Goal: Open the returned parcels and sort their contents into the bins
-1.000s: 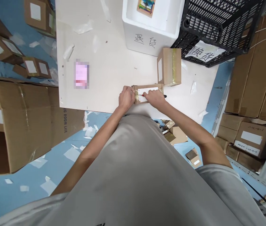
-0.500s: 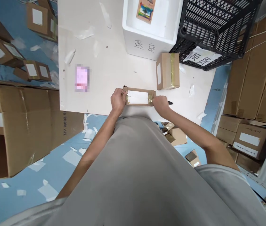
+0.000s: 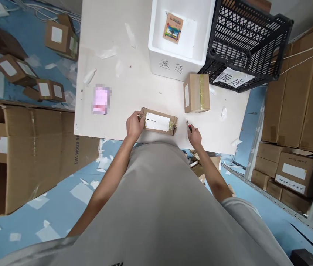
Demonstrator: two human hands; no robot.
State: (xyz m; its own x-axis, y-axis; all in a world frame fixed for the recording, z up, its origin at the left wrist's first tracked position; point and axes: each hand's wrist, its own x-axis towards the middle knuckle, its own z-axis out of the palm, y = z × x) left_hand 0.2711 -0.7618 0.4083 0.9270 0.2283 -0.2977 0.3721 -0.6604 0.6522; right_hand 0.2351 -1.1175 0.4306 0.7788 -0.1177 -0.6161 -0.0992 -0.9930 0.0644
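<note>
Whse/packing rm: stacked ctns (image 3: 295, 98), labelled bxs (image 3: 59, 37), paper scraps (image 3: 82, 193) on flr (image 3: 64, 207).

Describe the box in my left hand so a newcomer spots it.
On the white table, look along the near edge. There, the left hand holds one end of a long cardboard box. Unlike the taller carton beyond it, this one's white label has a lengthwise slit.

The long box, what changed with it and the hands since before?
The right hand moved right, off the long box, keeping its tool. The box slid left with the left hand, which kept hold of its end. The taller box stayed put.
</note>
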